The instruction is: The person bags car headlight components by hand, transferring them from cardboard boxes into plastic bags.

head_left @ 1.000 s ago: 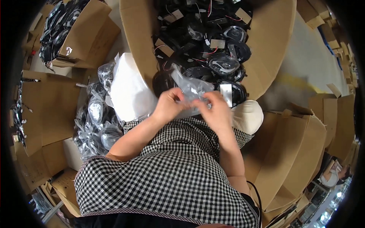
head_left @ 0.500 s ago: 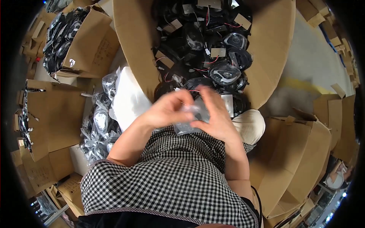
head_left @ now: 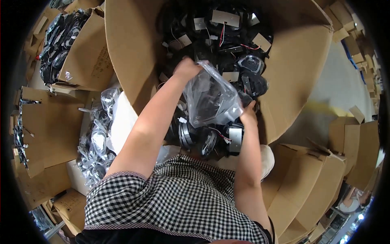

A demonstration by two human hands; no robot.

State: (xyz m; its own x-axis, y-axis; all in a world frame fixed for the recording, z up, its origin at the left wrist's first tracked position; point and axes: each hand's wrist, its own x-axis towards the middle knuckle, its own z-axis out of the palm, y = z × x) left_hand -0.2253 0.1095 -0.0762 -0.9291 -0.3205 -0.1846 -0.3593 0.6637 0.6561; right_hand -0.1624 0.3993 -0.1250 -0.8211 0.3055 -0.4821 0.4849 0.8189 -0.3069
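Observation:
A clear plastic bag (head_left: 211,95) is spread between my hands over the big carton. My left hand (head_left: 187,68) is closed on its upper left edge. At the bag's lower right edge, my right hand (head_left: 248,114) is closed on the plastic, its fingertips partly hidden. Close to those fingers is a dark lamp unit (head_left: 245,97); whether I touch it cannot be made out. Beneath the bag lie several black lamp units with clear lenses (head_left: 250,64), thin red and white wires and flat metal plates (head_left: 235,140). Some of them show blurrily through the film.
The large open carton's wall (head_left: 298,77) rises around the lamps. To the left, bagged lamps (head_left: 97,140) lie heaped beside a white sheet (head_left: 123,122). Another carton (head_left: 87,53) full of black lamps stands at far left. Open cartons (head_left: 302,183) stand at right.
Both hands have moved forward from near my lap into the big carton and spread apart. The plastic bag, crumpled and blurred before, is now stretched open between them.

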